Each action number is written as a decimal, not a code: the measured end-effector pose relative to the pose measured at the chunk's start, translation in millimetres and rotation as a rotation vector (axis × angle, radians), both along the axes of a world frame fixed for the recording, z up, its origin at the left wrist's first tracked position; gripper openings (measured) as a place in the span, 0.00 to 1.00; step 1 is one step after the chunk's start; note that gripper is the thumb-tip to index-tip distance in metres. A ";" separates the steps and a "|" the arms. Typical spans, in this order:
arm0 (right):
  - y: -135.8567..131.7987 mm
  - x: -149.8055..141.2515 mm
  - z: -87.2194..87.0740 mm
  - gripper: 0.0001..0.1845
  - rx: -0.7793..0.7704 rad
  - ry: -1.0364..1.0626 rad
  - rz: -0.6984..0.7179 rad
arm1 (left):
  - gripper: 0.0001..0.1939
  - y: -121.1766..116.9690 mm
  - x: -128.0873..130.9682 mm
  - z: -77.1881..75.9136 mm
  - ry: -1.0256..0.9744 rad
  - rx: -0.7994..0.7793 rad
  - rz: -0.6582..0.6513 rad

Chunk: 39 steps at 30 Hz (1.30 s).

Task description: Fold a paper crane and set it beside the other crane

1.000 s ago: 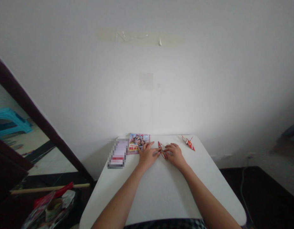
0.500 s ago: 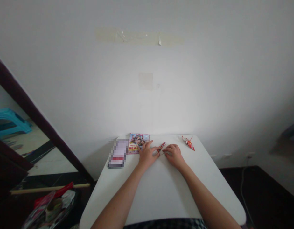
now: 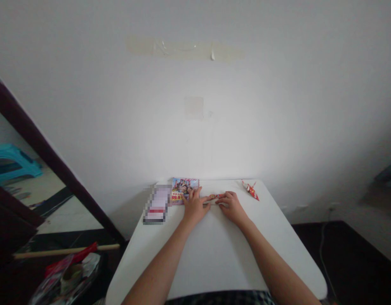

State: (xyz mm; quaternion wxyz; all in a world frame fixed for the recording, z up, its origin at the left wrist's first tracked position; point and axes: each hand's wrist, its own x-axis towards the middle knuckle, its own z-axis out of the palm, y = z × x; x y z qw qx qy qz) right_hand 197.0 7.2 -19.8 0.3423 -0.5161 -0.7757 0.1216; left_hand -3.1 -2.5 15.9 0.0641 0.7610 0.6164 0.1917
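1. Turned since half a second ago: the folded paper, which slanted toward the far side, now runs left to right between the fingertips, low over the far middle of the white table.
2. Left hand: thumb and forefinger appear to pinch the paper's left end; the other fingers fan out over the printed leaflet.
3. Right hand: fingers curled, thumb and fingertips seemingly pinching the right end; how firmly, I cannot tell.
4. Step in hand, as I judge it: shaping or creasing the paper. Such work calls for one end held steady while the other hand presses along an edge.
5. Count: two hands, one folded paper between them, one red-and-white paper bird far right, one leaflet far left, one pixelated flat object left of it, one table.
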 end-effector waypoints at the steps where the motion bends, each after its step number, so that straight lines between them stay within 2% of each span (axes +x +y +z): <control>1: -0.4 -0.6 0.6 0.14 -0.003 -0.006 -0.001 | 0.19 0.4 -0.1 -0.5 -0.001 0.001 0.004; 12: -2.5 -7.4 0.7 0.10 -0.008 -0.039 -0.037 | 0.19 8.0 -4.5 -10.2 -0.020 0.002 -0.021; 25: -2.5 -10.0 -3.1 0.07 0.065 -0.062 -0.069 | 0.16 8.8 -6.1 -7.4 -0.009 0.007 -0.023; 34: -6.4 -12.8 4.0 0.09 0.075 -0.123 -0.098 | 0.14 8.5 -5.5 -4.7 -0.006 -0.010 -0.015; 39: -8.8 -15.3 11.7 0.09 0.082 -0.181 -0.122 | 0.14 11.7 -7.0 -8.3 -0.007 -0.016 -0.016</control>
